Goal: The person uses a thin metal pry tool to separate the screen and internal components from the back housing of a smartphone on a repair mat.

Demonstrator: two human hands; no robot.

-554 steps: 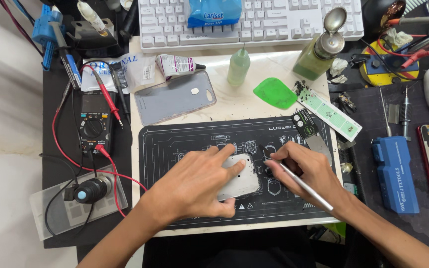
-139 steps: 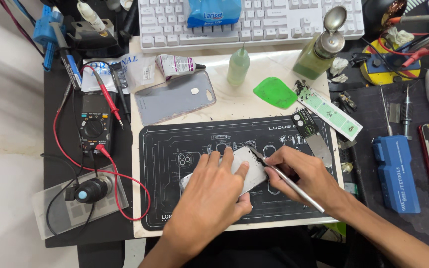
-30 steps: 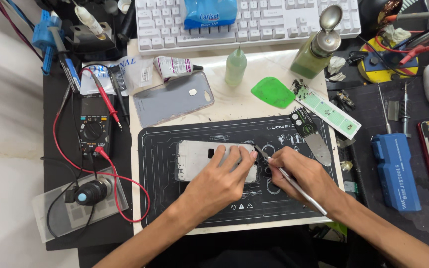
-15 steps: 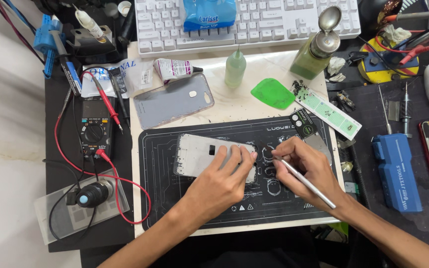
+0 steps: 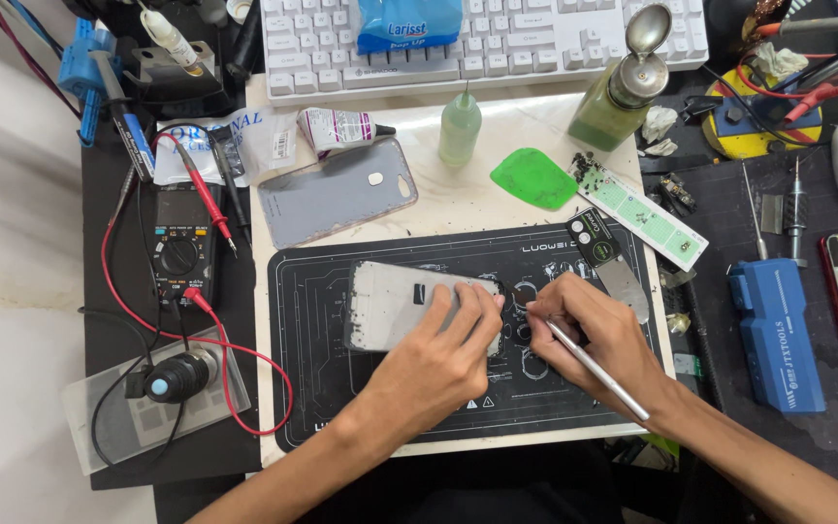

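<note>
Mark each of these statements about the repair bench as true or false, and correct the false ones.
1. The left hand presses on the flat grey phone frame. True.
2. The right hand holds a thin silver metal tool. True.
3. The phone frame lies on the white keyboard. False: it lies on the black work mat.
4. The green plastic pick sits in the right hand. False: it lies on the table beyond the mat.
5. The grey phone back cover lies beyond the mat, untouched. True.
</note>
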